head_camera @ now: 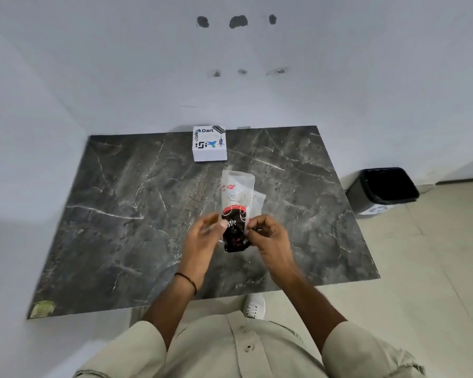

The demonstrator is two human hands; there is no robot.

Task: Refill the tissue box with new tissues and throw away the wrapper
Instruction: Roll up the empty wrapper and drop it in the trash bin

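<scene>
Hovering over the bench (115, 203), the left hand (200, 241) is spread loose beside the tissue pack (236, 214); the right hand (271, 238) pinches its wrapper. Tissue box (209, 144) at twelve o'clock, bin (384, 188) at two.

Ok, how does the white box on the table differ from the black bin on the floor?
The box is white with printed logos; the bin is plain black. The box sits on the table by the wall; the bin stands on the floor, right of the table. The bin's top is open and dark inside; the box shows only a faint opening on top. Both stand upright, untouched by the hands.
</scene>
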